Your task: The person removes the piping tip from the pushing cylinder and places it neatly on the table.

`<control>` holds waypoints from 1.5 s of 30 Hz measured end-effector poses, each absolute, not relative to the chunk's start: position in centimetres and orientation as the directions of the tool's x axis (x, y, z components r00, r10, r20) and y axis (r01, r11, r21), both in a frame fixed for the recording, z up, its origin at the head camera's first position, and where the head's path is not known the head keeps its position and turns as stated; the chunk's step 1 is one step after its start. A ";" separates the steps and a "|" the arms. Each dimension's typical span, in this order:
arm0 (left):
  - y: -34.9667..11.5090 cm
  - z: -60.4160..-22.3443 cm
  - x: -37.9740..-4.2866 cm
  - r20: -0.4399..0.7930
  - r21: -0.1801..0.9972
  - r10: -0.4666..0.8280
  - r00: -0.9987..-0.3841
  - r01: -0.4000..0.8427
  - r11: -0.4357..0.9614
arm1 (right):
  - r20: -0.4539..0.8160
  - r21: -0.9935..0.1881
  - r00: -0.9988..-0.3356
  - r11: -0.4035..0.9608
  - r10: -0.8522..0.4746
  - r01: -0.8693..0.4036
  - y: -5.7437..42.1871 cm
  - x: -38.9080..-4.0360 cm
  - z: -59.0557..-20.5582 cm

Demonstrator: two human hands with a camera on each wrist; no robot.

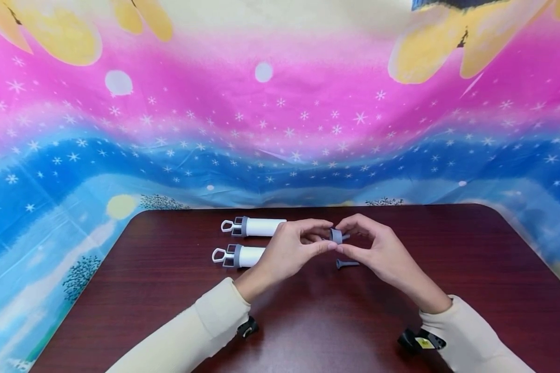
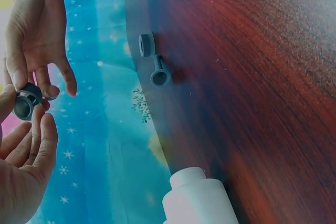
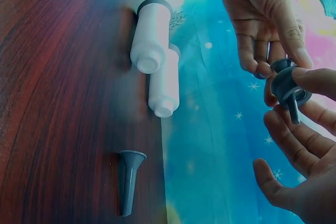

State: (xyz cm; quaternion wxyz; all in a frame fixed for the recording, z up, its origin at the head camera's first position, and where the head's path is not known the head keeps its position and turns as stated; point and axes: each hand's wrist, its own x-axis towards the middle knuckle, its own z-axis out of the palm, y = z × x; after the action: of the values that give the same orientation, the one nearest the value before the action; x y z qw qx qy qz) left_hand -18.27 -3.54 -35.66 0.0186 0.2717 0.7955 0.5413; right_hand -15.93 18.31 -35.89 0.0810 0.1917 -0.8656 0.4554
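Note:
In front of me, raised over the table, my left hand (image 1: 293,246) and right hand (image 1: 378,248) meet at a grey ring-shaped cap (image 1: 336,236). Both hands pinch this small assembly between thumb and fingers. A grey funnel-shaped nozzle (image 3: 293,109) pokes out through the cap, its narrow end toward the right hand. On the table below lies a second grey nozzle (image 1: 347,263). Another grey ring cap (image 2: 146,44) stands beside that nozzle in the left wrist view; the head view does not show it.
Two white cylinders lie left of the hands, a far one (image 1: 265,227) and a near one (image 1: 251,257), with grey collars and white pull handles. The left forearm passes close to the near cylinder. Behind the dark wooden table (image 1: 168,311) hangs a patterned cloth (image 1: 280,129).

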 end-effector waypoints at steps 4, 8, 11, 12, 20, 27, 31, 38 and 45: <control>-3.8 -35.5 -18.4 0.255 0.874 0.442 -0.860 0.401 0.276 | 0.304 -0.757 -0.920 0.523 -0.248 -0.391 18.5 -15.9 -35.9; -4.0 -35.4 -18.6 0.250 0.869 0.426 -0.869 0.396 0.297 | 0.296 -0.761 -0.925 0.527 -0.236 -0.378 18.6 -16.0 -35.8; -4.2 -35.3 -18.7 0.249 0.867 0.423 -0.871 0.395 0.303 | 0.294 -0.765 -0.927 0.524 -0.233 -0.375 18.7 -16.0 -35.7; -4.2 -35.3 -18.8 0.248 0.867 0.423 -0.872 0.394 0.304 | 0.295 -0.766 -0.927 0.522 -0.233 -0.375 18.7 -16.0 -35.7; -4.6 -35.5 -19.5 0.257 0.881 0.400 -0.880 0.384 0.278 | 0.301 -0.764 -0.930 0.531 -0.212 -0.368 19.1 -16.1 -35.7; -4.4 -35.8 -20.1 0.267 0.857 0.370 -0.890 0.395 0.331 | 0.290 -0.759 -0.937 0.549 -0.195 -0.350 19.7 -16.2 -35.7; -4.1 -35.9 -20.5 0.270 0.831 0.379 -0.885 0.413 0.373 | 0.271 -0.751 -0.945 0.574 -0.184 -0.327 20.2 -16.5 -35.9; -3.4 -35.9 -21.5 0.197 0.810 0.370 -0.908 0.363 0.461 | 0.259 -0.734 -0.952 0.606 -0.165 -0.305 20.9 -17.2 -36.2; -2.3 -36.3 -22.4 0.141 0.813 0.355 -0.924 0.312 0.491 | 0.263 -0.746 -0.953 0.596 -0.149 -0.299 21.6 -18.0 -36.9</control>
State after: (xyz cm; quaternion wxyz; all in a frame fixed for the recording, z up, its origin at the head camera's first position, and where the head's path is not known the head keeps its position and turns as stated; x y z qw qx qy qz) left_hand -22.45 -2.28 -36.32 0.0230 0.1934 0.8631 0.4660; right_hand -17.99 21.63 -36.89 0.0869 0.1258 -0.8890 0.4317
